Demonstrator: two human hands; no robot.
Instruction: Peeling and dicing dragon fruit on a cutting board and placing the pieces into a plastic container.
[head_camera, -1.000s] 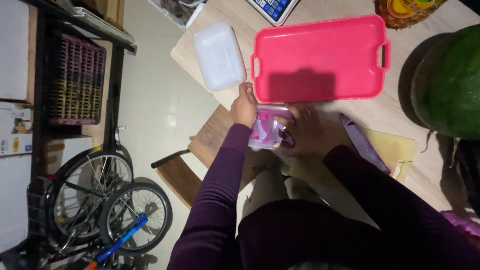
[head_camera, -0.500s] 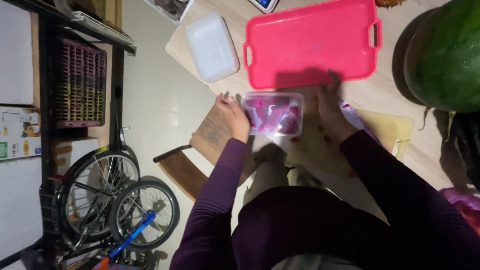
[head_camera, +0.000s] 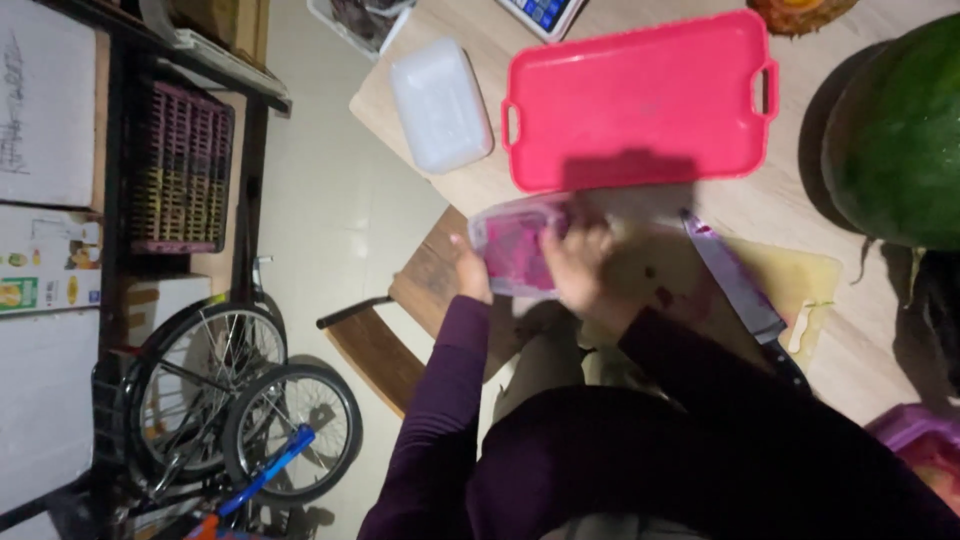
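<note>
Our left hand (head_camera: 470, 275) grips the near end of the small clear plastic box with purple-pink fruit pieces inside (head_camera: 515, 250), fingers curled closed around its edge. Our right hand (head_camera: 580, 265) lies over the box's other end, fingers bent down on its top; how tightly it clamps we cannot tell. Half a second ago the hands stood apart at the two ends and the top showed bare; now the right one covers it, so we judge the lid is being pressed on. The box sits at the wooden tabletop (head_camera: 750, 210) edge. Just beyond the hands lies the pink plastic tray with handles (head_camera: 640, 95); right of them, a purple-stained knife (head_camera: 735, 285) on a pale cutting board (head_camera: 800, 275).
</note>
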